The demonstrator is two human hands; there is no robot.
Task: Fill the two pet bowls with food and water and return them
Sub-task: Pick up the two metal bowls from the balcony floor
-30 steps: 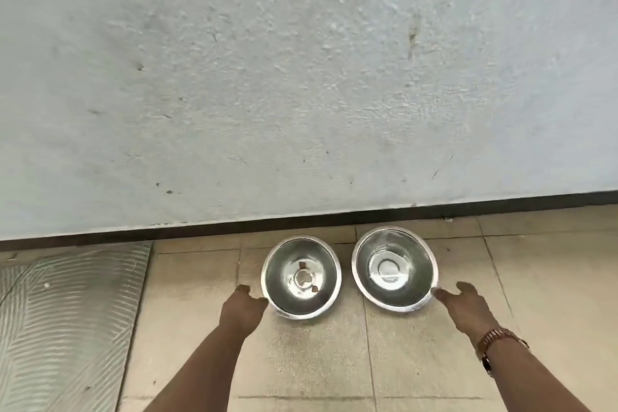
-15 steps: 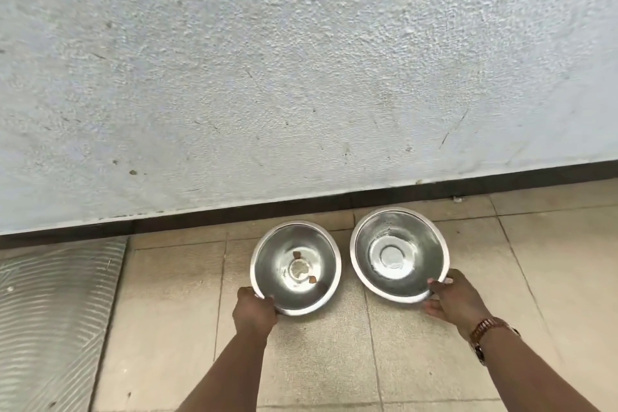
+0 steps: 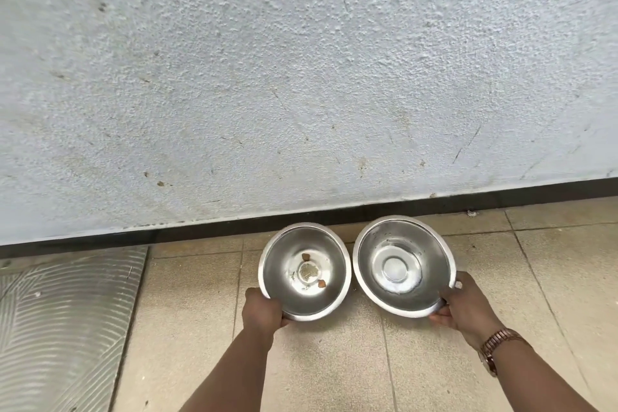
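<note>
- Gripping the left bowl (image 3: 305, 273) by its near-left rim, my left hand (image 3: 262, 310) has its fingers curled under the edge and the thumb over the lip.
- My right hand (image 3: 463, 306) holds the right bowl (image 3: 403, 266) the same way at its near-right rim, thumb on top of the lip, fingers tucked beneath.
- Both bowls are shiny steel and sit side by side, rims almost touching, just in front of the dark skirting (image 3: 234, 222) at the foot of the wall.
- I cannot tell whether they rest on the floor or are already raised off it.
- The left bowl has two small brown kibble pieces (image 3: 322, 283) and a patch of pale residue near its middle.
- The right bowl shows only a whitish film around its flat bottom.
- A metal-link wristwatch (image 3: 495, 349) sits on my right wrist.
- Beneath the bowls lies a floor (image 3: 334, 371) of beige tiles with thin grout lines.
- To the left lies a grey ribbed mat (image 3: 63, 321) with a wavy pattern.
- Behind everything rises a rough, pale blue-grey plaster wall (image 3: 301, 77) with scuffs and small marks.
</note>
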